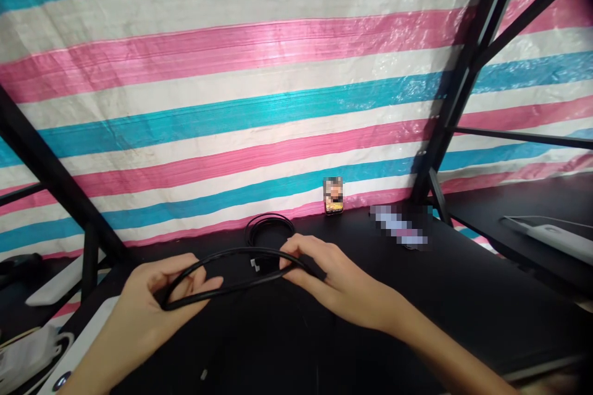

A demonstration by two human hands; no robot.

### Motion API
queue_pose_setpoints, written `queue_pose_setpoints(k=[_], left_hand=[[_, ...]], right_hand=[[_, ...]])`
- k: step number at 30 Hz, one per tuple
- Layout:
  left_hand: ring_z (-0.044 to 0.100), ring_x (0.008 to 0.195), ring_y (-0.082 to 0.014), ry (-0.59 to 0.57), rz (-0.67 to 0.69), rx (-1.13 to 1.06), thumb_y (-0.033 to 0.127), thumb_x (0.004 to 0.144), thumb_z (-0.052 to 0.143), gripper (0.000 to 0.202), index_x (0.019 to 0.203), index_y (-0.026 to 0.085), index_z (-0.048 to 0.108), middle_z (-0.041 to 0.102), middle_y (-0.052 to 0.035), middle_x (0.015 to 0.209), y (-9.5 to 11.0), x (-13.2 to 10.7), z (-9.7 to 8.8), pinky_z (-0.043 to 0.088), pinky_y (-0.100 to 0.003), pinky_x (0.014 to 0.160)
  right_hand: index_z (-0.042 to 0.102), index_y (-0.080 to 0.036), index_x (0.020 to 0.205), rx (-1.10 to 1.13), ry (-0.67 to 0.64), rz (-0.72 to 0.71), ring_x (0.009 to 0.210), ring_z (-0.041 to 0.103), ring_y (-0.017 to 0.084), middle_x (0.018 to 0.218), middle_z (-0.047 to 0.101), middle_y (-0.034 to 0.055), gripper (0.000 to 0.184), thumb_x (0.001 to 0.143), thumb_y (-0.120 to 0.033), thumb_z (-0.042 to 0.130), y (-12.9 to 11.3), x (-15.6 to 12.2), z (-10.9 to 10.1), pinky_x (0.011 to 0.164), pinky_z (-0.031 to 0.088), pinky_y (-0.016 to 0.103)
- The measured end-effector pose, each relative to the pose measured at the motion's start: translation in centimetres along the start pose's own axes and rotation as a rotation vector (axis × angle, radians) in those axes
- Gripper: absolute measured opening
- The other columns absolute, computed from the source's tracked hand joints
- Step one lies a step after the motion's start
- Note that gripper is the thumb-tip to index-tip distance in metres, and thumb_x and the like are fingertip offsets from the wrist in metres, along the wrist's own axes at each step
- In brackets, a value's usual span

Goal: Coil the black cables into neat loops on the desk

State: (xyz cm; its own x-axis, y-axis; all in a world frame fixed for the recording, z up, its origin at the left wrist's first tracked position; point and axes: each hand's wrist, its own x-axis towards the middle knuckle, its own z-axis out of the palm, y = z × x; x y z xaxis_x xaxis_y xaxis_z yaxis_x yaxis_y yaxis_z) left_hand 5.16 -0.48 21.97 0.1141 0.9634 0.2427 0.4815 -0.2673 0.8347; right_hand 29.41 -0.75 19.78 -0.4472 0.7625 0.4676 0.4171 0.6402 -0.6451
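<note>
Cable (231, 253), black, one length: held as a flattened loop just above the dark table (463, 296), stretched between both hands. Left hand (152, 302) curls around the loop's near-left bend, fingers closed on the strands. Right hand (324, 271) pinches the loop's far-right end, where a connector (254, 264) (pale markings, small) hangs beside the fingertips. Second coil (269, 228), already wound, lies flat on the table behind, near the striped tarpaulin (231, 105). Step judged in hand: gathering the cable into a coil. Next move would call for a steady grip while another turn is laid alongside, without the strands springing apart.
</note>
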Motion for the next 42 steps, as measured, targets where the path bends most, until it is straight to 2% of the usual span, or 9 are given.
queue_pose_setpoints(k=[8, 15, 18, 22, 25, 29, 35, 39, 42], left_hand=[[0.05, 0.059, -0.012, -0.55, -0.096, -0.109, 0.04, 0.075, 0.065, 0.025, 0.079, 0.019, 0.052, 0.06, -0.0008, 0.069, -2.4, 1.4, -0.6, 0.038, -0.017, 0.046], [0.026, 0.034, -0.0027, -0.346, -0.038, -0.198, 0.05, 0.083, 0.056, 0.032, 0.09, 0.018, 0.056, 0.04, 0.0082, 0.051, -2.2, 0.7, 0.9, 0.018, -0.017, 0.036], [0.041, 0.043, -0.0062, -0.321, 0.029, -0.105, 0.045, 0.081, 0.061, 0.027, 0.08, 0.017, 0.062, 0.054, 0.0022, 0.063, -0.7, -0.2, 1.8, 0.031, -0.018, 0.04], [0.059, 0.07, -0.0168, -0.338, 0.178, -0.013, 0.037, 0.082, 0.062, 0.019, 0.08, 0.02, 0.069, 0.066, -0.0013, 0.075, 0.8, -0.5, 2.2, 0.047, -0.023, 0.064], [0.058, 0.065, -0.0157, -0.334, 0.191, 0.06, 0.038, 0.079, 0.065, 0.017, 0.083, 0.022, 0.069, 0.066, 0.0003, 0.071, 0.7, -0.4, 1.4, 0.045, -0.023, 0.06], [0.056, 0.063, -0.0142, -0.391, 0.108, 0.082, 0.036, 0.079, 0.065, 0.028, 0.105, 0.025, 0.06, 0.06, 0.0035, 0.067, -1.0, -0.6, 0.5, 0.043, -0.023, 0.061], [0.062, 0.064, -0.0164, -0.468, -0.106, -0.275, 0.043, 0.084, 0.057, 0.046, 0.12, 0.017, 0.046, 0.06, 0.0003, 0.07, -6.2, -1.2, 3.4, 0.046, -0.025, 0.058], [0.058, 0.048, -0.0143, -0.54, -0.178, -0.319, 0.048, 0.089, 0.048, 0.036, 0.1, 0.014, 0.056, 0.041, 0.0084, 0.041, -8.6, -1.0, 4.4, 0.041, -0.023, 0.055], [0.057, 0.045, -0.0117, -0.562, -0.185, -0.284, 0.047, 0.087, 0.053, 0.033, 0.093, 0.015, 0.06, 0.034, 0.0099, 0.042, -9.2, -0.9, 3.2, 0.03, -0.018, 0.044]], right_hand=[[0.066, -0.022, 0.092, 0.2, 0.268, 0.007, 0.084, 0.062, 0.013, 0.09, 0.067, -0.0007, 0.008, 0.086, -0.023, 0.06, 1.5, -0.4, -1.0, 0.078, 0.047, 0.024], [0.06, -0.021, 0.111, -0.054, 0.162, 0.111, 0.103, 0.06, 0.022, 0.108, 0.066, 0.0066, 0.029, 0.082, -0.023, 0.062, 3.5, -0.2, -0.1, 0.093, 0.045, 0.04], [0.055, -0.023, 0.122, -0.125, 0.196, 0.01, 0.111, 0.055, 0.023, 0.116, 0.062, 0.0078, 0.049, 0.075, -0.019, 0.067, 2.1, -0.3, 1.4, 0.098, 0.041, 0.042], [0.066, -0.021, 0.102, 0.103, 0.164, 0.034, 0.071, 0.06, 0.014, 0.083, 0.065, 0.0012, 0.023, 0.079, -0.025, 0.066, -1.1, -0.5, 2.3, 0.07, 0.05, 0.026], [0.069, -0.017, 0.085, 0.252, 0.048, 0.164, 0.047, 0.041, 0.006, 0.06, 0.052, -0.0035, 0.015, 0.082, -0.031, 0.062, -2.7, -0.6, 2.0, 0.043, 0.034, 0.018], [0.072, -0.016, 0.081, 0.311, 0.025, 0.155, 0.051, 0.047, 0.008, 0.058, 0.057, -0.0017, 0.021, 0.084, -0.033, 0.061, -2.7, -1.0, 1.2, 0.045, 0.036, 0.018], [0.075, -0.021, 0.083, 0.186, 0.419, 0.11, 0.062, 0.062, 0.017, 0.071, 0.069, 0.004, 0.02, 0.082, -0.037, 0.062, -1.3, -1.7, -0.3, 0.053, 0.047, 0.025], [0.072, -0.021, 0.085, 0.105, 0.85, 0.193, 0.04, 0.041, 0.011, 0.046, 0.045, -0.002, 0.024, 0.078, -0.043, 0.065, 0.0, -2.6, -2.4, 0.035, 0.027, 0.023], [0.066, -0.02, 0.083, 0.094, 1.122, 0.209, 0.039, 0.03, 0.008, 0.048, 0.037, -0.004, 0.025, 0.079, -0.044, 0.065, 1.1, -3.5, -4.5, 0.037, 0.017, 0.024]])
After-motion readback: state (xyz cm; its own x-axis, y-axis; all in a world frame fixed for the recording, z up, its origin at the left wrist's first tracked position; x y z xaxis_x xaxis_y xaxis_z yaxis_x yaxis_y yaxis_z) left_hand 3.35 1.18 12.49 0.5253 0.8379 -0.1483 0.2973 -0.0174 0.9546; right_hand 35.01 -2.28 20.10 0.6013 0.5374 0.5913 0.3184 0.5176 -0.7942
